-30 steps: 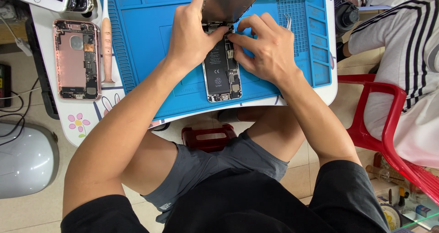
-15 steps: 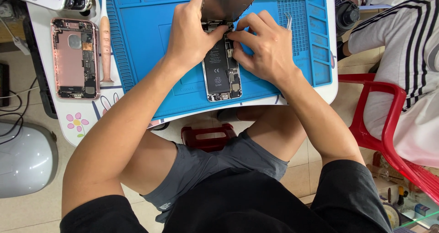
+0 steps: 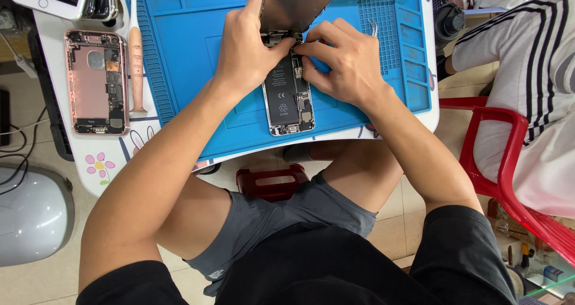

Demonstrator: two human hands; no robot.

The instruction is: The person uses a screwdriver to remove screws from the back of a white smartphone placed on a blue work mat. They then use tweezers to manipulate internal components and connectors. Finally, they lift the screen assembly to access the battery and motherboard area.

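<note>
Left hand (image 3: 248,53) pinches screen panel (image 3: 293,8) (tilted up).

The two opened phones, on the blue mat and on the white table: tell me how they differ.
The phone on the blue mat has a silver frame and a black battery in place; the pink phone shell shows a bare pink bay. The left hand and right hand work on the silver one, with its screen panel tilted up; the pink one lies untouched, without a screen. Both lie flat, insides up.
</note>
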